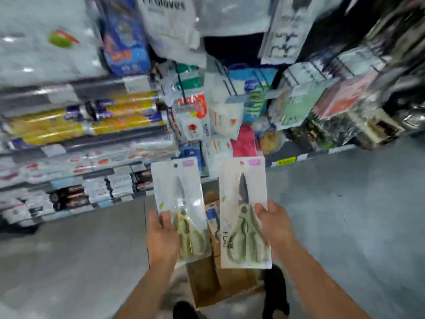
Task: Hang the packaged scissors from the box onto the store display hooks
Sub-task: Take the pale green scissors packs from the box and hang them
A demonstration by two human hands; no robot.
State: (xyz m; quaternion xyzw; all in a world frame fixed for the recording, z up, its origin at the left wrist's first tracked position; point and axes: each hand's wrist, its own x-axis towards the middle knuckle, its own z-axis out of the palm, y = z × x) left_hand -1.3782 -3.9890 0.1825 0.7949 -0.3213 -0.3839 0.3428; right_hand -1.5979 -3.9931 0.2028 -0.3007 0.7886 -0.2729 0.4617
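Down on a grey shop floor (69, 261), in an aisle of crowded shelving. At the feet, one open cardboard box (220, 282). Above the box, gripped low in the left hand (163, 236): one scissors pack (179, 199). Beside it, pinched at the edge by the right hand (273, 226): a second scissors pack (241, 203). Two packs out of the box, neither hung. More stock in the box, number unclear. Beyond the box, wire display hooks (230, 85); judged unfinished, with both packs left to hang.

The head-worn wide-angle camera looks forward and down, close over the box (203, 288).
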